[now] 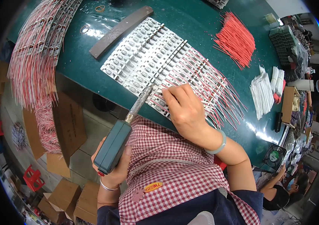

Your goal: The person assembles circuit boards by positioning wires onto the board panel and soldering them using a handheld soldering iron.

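Observation:
My left hand point(120, 168) is wrapped around the handle of a green soldering gun point(111, 147). The long metal barrel point(140, 104) points up and to the right, its tip at the near edge of a panel of small white parts point(139, 50) in rows. Just right of that tip, my right hand point(187, 112) is closed in a pinch over the panel. What its fingertips hold is too small to make out. Red and white wires point(227, 93) run from the panel's right-hand rows, passing beside and beyond my right hand.
A dark curved bar point(122, 32) lies along the panel's left side. Red wires point(238, 39) and white wire bundles point(261, 92) lie to the right. Wired panels point(41, 48) hang over the table's left edge above an open carton point(69, 123). A small fan point(274, 155) and another person point(279, 191) are at right.

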Available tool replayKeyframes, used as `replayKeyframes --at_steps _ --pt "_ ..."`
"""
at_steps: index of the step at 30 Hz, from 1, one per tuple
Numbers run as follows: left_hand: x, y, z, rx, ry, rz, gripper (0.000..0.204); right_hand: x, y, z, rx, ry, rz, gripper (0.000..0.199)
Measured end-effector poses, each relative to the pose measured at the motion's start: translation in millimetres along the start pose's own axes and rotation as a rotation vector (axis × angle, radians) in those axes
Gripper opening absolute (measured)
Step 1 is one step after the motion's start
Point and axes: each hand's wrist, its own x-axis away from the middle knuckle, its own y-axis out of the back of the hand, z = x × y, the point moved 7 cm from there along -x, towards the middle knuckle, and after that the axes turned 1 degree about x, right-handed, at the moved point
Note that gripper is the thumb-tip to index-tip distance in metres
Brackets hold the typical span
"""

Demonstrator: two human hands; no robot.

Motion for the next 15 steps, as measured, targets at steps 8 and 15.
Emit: replayKeyframes --at_steps 8,15 --pt "4.1 -0.2 3.9 -0.037 -0.001 0.013 0.028 3.4 1.2 8.1 -0.050 -0.002 -0.046 0.039" --pt "2.4 -4.7 8.1 -0.039 0.048 0.088 0.023 4.0 -3.8 7.8 -0.020 -0.011 -0.033 0.035"
